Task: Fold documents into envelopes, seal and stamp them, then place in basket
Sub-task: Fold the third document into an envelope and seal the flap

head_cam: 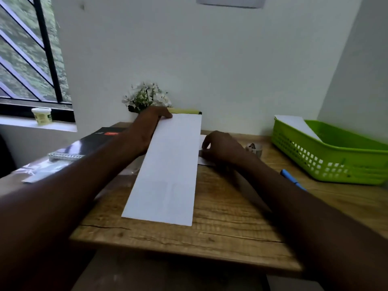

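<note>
So the folded paper lies lengthwise down the middle of the counter. The left hand is at its far left corner, the right hand is just right of it, on another sheet. Flowers sit behind the paper against the wall. A book lies off to the left, with a tub on the windowsill past it. The basket is far right with a sheet inside, and a pen lies in front of it.
</note>
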A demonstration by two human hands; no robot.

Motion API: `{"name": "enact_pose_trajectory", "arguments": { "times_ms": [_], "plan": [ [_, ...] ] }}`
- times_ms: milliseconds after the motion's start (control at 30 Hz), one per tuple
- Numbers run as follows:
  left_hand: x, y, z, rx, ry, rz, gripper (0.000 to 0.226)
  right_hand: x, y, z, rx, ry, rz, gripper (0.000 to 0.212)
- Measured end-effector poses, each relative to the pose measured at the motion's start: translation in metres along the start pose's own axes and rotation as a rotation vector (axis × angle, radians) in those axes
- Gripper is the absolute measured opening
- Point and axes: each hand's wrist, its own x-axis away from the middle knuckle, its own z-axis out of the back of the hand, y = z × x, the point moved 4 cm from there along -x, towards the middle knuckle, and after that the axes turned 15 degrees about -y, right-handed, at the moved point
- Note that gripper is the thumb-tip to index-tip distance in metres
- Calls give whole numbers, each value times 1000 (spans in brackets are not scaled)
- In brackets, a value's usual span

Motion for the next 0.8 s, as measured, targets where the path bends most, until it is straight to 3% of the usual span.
{"name": "enact_pose_trajectory", "arguments": {
  "times_ms": [67, 133, 233, 333, 467, 800],
  "plan": [
    [-1, -4, -1, -42, 31, -32, 5, 3, -4, 4, -28, 25, 17, 25],
    [-2, -8, -3, -119, 61, -78, 13, 8, -4, 5, -36, 47, 13, 24],
    [-1, -12, -8, -344, 102, -130, 15, 16, -1, 1, -41, 7, -29, 42],
    [-4, -10, -9, -585, 150, -139, 16, 15, 1, 5, -74, -13, -63, 40],
    [-12, -19, -6, -574, 172, -132, 21, 6, 9, 10, -217, -27, -113, 35],
    [-24, -27, -1, -667, 247, -147, 32, 0, 6, 21, -101, -105, -186, 34]
  ]
}}
